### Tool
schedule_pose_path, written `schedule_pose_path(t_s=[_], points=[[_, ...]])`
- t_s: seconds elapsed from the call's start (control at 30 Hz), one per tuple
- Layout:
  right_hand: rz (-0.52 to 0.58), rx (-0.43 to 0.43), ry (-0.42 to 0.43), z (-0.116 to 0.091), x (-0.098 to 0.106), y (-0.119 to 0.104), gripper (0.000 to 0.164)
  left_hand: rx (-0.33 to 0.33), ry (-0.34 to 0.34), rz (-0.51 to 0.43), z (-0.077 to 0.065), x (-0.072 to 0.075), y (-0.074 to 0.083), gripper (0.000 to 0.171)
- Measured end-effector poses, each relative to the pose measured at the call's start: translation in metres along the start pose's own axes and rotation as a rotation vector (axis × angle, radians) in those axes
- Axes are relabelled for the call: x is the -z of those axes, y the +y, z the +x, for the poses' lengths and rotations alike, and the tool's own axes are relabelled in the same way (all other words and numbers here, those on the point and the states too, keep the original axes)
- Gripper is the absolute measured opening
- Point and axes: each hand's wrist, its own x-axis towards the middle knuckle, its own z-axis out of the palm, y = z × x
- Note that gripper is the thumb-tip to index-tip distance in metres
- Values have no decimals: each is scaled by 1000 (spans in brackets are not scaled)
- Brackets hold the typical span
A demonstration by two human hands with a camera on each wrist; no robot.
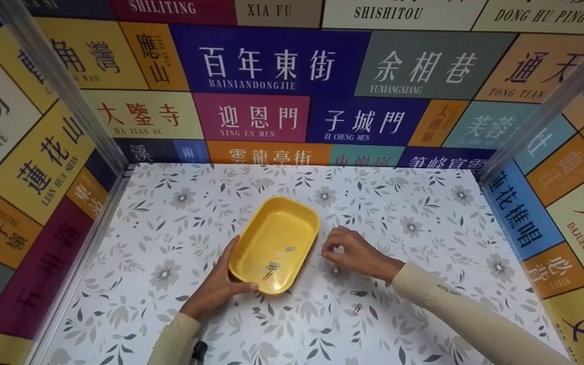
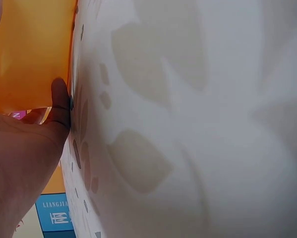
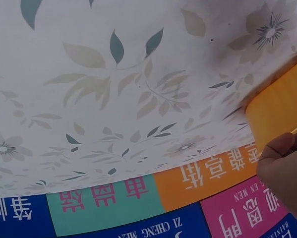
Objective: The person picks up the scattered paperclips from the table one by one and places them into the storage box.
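Note:
A yellow plastic tray (image 1: 306, 215) stands slightly turned on the table, with several small paper clips (image 1: 272, 266) on its floor. My left hand (image 1: 221, 286) grips the tray's near left side, the thumb on the near rim and the fingers along the outer wall. In the left wrist view, fingers (image 2: 60, 101) lie against the tray's wall. My right hand (image 1: 350, 251) hovers just right of the tray, thumb and forefinger brought together in a ring; nothing shows between their tips. A red paper clip (image 1: 357, 308) and a green paper clip (image 1: 357, 292) lie on the table below it.
The tabletop (image 1: 180, 314) has a white cover printed with grey leaves and flowers. Panels with coloured street-name signs (image 1: 271, 61) enclose the back and both sides. Clear corner strips (image 1: 76, 96) join the panels. A small black object (image 1: 199, 350) shows beside the left sleeve.

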Motion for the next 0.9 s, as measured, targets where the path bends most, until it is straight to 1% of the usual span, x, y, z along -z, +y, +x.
schedule_pose_path(t_s=[0.13, 0.47, 0.7, 0.9], points=[[-10, 16, -10, 6, 2, -2, 6, -1, -4, 19, 1, 0, 0, 134], [19, -43, -97, 24, 4, -7, 5, 20, -3, 17, 0, 1, -1, 135], [-25, -1, -106, 37, 1, -8, 6, -11, -9, 18, 0, 2, 0, 133], [-66, -37, -129, 43, -2, -13, 5, -1, -6, 34, 0, 2, -2, 134]])
